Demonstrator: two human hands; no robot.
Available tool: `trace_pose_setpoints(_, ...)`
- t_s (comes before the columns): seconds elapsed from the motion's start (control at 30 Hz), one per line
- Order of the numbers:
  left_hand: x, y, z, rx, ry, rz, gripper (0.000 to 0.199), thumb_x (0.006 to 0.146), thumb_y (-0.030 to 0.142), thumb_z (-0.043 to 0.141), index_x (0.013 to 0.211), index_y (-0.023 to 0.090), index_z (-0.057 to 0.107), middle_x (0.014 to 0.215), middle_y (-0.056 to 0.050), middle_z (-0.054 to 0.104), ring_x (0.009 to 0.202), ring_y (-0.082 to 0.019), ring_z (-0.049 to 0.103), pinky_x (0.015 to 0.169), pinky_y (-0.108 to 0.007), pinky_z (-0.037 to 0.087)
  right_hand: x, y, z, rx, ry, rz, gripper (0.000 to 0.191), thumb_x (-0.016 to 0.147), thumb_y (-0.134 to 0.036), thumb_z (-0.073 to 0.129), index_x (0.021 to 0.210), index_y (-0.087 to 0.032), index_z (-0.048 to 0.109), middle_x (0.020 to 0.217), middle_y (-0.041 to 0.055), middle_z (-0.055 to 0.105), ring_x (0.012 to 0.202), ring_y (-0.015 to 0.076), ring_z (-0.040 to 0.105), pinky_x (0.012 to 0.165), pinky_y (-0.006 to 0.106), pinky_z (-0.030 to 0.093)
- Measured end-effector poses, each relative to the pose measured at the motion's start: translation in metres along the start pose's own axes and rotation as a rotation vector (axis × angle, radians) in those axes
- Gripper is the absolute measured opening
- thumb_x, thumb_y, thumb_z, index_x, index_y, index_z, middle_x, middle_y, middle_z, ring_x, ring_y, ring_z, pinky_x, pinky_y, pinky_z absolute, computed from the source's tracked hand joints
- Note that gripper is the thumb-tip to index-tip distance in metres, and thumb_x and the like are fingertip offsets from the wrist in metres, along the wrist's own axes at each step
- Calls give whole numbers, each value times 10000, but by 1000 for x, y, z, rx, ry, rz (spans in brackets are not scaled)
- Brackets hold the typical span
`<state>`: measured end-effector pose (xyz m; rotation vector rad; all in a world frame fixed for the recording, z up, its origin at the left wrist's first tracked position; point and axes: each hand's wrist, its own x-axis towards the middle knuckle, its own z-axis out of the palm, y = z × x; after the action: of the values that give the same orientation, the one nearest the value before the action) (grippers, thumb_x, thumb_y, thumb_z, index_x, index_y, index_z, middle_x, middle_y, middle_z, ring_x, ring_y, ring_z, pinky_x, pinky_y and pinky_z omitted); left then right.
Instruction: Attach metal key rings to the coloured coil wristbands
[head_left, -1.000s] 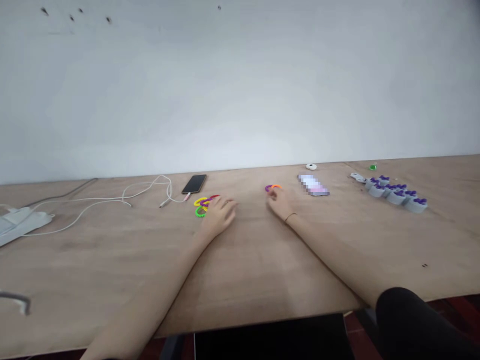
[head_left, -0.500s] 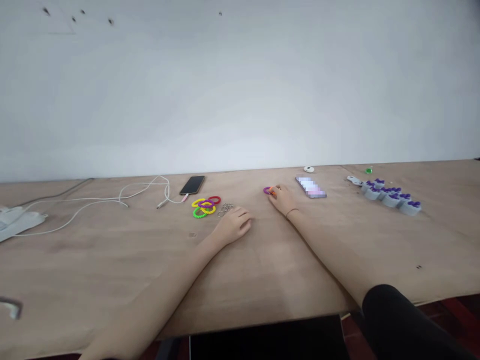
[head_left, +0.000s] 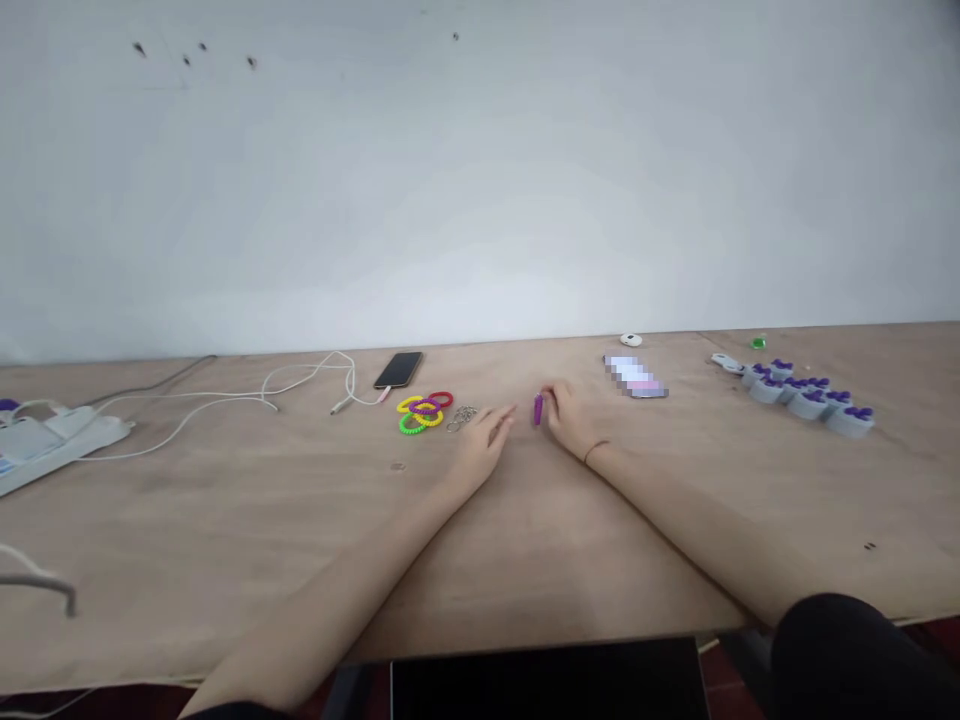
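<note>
My right hand (head_left: pixel 568 418) pinches a purple spiral coil wristband (head_left: pixel 538 409), which is turned edge-on just above or on the table. My left hand (head_left: pixel 482 446) faces it from the left with fingers stretched out and nothing visible in them. Beside the left fingers lies a small heap of metal key rings (head_left: pixel 462 417). Left of those is a loose pile of coil wristbands, with a red one (head_left: pixel 442 399), a green one (head_left: pixel 412 424), yellow ones and a purple one overlapping.
A dark phone (head_left: pixel 400 370) on a white charging cable (head_left: pixel 351 385) lies behind the pile. Another phone (head_left: pixel 634 376) lies beyond my right hand, near a white case (head_left: pixel 631 340). Purple-topped grey pieces (head_left: pixel 810 403) stand at right. A power strip (head_left: pixel 71 437) sits far left.
My right hand has drawn nearer and turned the purple wristband edge-on; the orange beside it no longer shows. My left fingers have straightened toward it. The view has shifted slightly left.
</note>
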<state>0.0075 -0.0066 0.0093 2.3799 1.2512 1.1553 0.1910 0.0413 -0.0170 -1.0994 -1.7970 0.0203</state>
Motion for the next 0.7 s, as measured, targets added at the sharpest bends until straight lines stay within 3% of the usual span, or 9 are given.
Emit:
trace_pose_setpoints(0.17,-4,18,10,-225,-23,-91,251,822,342,493,1005,224,618,900,-31,636,749,-148,565,670,-269,442,-28,-30,-16,230,-128,35,167,884,-245,334,884,-194,493,812,40,573,730,157,542,686,293,444)
trace_pose_setpoints(0.3,-8,30,15,-436,-94,-159,210,820,363,486,838,199,617,775,-18,638,716,-152,573,690,-277,447,-38,-42,-29,290,-129,95,151,871,-269,385,880,-194,516,795,29,593,703,144,559,658,276,451)
trace_pose_setpoints(0.43,-8,31,17,-601,-109,-280,234,800,404,504,825,186,588,766,-20,621,706,-148,562,676,-267,440,-38,-49,-40,332,-128,181,195,866,-321,406,964,-184,503,841,45,601,703,137,569,619,263,459)
trace_pose_setpoints(0.57,-8,25,14,-713,-114,-409,277,763,452,536,817,183,573,718,-13,578,643,-125,522,566,-227,410,-36,-54,-48,249,-231,21,234,815,-311,505,1021,-199,504,854,37,611,737,146,568,653,274,449)
trace_pose_setpoints(0.7,-9,22,13,-845,-129,-476,275,724,455,577,753,182,557,608,21,505,557,-93,476,521,-208,382,-34,-56,-50,204,-273,-61,171,844,-203,423,986,-217,517,869,29,624,754,146,573,661,271,443)
